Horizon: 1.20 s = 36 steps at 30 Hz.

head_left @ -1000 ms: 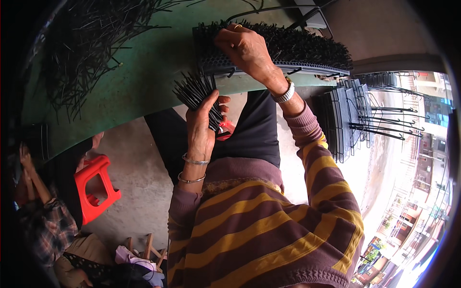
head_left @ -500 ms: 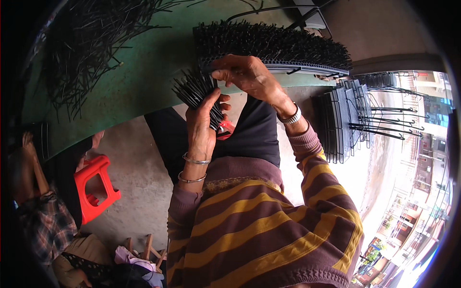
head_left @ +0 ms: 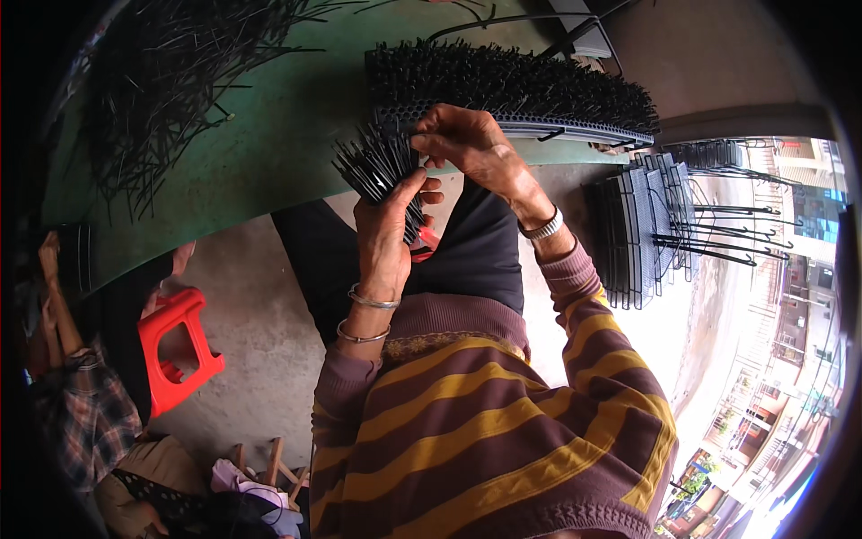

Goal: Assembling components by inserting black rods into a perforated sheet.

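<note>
A fanned bundle of thin black pins (head_left: 375,166) is gripped in the left hand (head_left: 388,241), whose fingers are curled tight around the lower ends while the tips splay up and to its left. Just above and to the right of that hand, the right hand (head_left: 471,148) is seen with thumb and fingertips pinched together at the edge of the bundle — whether a single pin is caught between them cannot be told at this size. Directly beyond the right hand, a perforated grey board (head_left: 539,126) lies along the near edge of a green table (head_left: 269,135), and its whole visible top is bristling with black pins standing upright; by the look of it, this board is judged to be nearly filled, with only the near-left corner by the fingers possibly open. Far off to the left of both hands, a large loose heap of black pins (head_left: 180,81) is spread across the table, so plenty of stock is left to be set. To the right of the right hand, beyond the table, a stack of wire-framed panels (head_left: 646,225) is stood on edge on the floor — their state cannot be made out. Below and left of the left hand, a red plastic stool (head_left: 175,346) is seen on the concrete, with another person (head_left: 81,395) in a checked sleeve seated beside it.
</note>
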Motion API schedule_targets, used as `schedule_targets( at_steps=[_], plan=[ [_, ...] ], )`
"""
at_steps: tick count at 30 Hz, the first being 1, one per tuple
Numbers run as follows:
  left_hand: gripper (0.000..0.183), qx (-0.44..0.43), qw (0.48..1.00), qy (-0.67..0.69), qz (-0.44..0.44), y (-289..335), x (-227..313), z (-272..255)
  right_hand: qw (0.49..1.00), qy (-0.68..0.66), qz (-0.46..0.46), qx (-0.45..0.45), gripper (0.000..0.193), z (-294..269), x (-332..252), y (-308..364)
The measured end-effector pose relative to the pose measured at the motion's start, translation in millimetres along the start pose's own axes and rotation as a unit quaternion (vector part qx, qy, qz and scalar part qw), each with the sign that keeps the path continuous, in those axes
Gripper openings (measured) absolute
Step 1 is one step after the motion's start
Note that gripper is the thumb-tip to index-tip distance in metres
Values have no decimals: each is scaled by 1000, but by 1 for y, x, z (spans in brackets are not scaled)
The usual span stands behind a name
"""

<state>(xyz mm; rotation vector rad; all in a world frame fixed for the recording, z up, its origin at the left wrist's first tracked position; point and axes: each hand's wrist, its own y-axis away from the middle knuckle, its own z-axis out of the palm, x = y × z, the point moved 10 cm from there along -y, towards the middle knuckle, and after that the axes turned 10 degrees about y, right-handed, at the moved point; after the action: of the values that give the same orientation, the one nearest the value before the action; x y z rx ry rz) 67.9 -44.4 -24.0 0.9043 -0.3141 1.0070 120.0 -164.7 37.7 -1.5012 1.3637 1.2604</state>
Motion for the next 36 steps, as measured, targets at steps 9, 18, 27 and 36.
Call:
schedule_targets(
  at_steps=[9, 18, 27, 36],
  plan=[
    [25, 1, 1000, -6, -29, 0, 1, -1, 1000, -12, -8, 27, 10, -3, 4, 1],
    [25, -13, 998, 27, -47, -7, -10, -6, 999, -46, -1, 21, 9, -8, 2, 3],
    [23, -22, 986, 134, -94, -12, -24, -11, 948, 110, -153, 255, 5, -72, -51, 11],
    [15, -16, 986, 133, -97, -14, -28, -13, 911, 263, -181, 262, 4, -69, -52, -8]
  ],
)
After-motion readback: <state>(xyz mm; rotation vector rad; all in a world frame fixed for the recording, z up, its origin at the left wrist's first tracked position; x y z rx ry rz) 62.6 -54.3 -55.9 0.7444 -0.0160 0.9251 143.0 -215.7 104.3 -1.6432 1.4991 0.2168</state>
